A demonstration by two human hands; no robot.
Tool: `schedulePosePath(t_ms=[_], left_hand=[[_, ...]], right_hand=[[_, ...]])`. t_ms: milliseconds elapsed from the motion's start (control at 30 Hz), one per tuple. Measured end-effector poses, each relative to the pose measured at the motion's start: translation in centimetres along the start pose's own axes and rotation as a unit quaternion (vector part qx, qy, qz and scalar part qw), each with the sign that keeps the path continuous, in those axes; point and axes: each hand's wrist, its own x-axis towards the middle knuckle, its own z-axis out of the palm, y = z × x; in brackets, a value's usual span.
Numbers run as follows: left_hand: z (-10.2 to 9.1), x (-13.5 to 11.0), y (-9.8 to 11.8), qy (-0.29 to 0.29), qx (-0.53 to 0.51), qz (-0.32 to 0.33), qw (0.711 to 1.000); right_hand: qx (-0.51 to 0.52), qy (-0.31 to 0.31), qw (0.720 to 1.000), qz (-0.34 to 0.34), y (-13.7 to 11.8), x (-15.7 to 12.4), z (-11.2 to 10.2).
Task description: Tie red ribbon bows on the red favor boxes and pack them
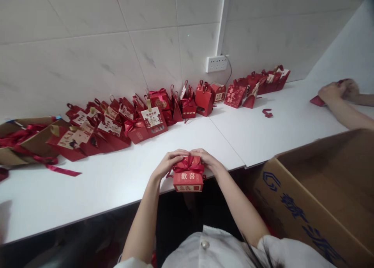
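Note:
A red gift box (187,177) with a ribbon bow (189,164) on top sits at the table's front edge, its printed front facing me. My left hand (172,161) wraps its far left corner, fingers bent over the top edge. On the far right corner lies my right hand (204,157), its fingers curled round the back so that their tips are partly hidden. Both hands hold the box between them. A loose ribbon end hangs at the box's left side.
Red gift boxes (153,122) line the wall. Ribbons fill an open carton (37,151) at left. A large cardboard box (280,190) stands at the front right. A red ribbon piece (267,113) lies on the white table (222,135). Another person's hands (336,92) hold something red at far right.

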Motion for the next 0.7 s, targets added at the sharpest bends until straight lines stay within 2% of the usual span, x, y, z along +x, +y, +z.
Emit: schedulePosePath(t_ms=[233,367,500,633,700], left_hand=[[0.9,0.4,-1.3,0.056,-0.047,-0.031,0.997],[1.3,0.3,-1.3,0.077,-0.042,-0.017,0.996],[1.5,0.0,-1.2,0.082,-0.035,-0.015,0.996],[1.6,-0.2,-1.4,0.106,-0.036,-0.031,0.993],[1.6,-0.1,-1.5,0.118,-0.049,-0.046,0.991]], right_hand=[[-0.027,0.037,0.999,-0.003,-0.3,-0.5,0.4],[-0.046,0.047,0.998,-0.008,-0.4,-0.4,0.9],[-0.083,0.111,0.990,-0.037,-0.9,-0.7,0.4],[-0.125,0.213,0.965,-0.093,-1.9,-3.6,-0.6],[-0.159,0.223,0.956,-0.104,-2.2,-5.7,-0.5]])
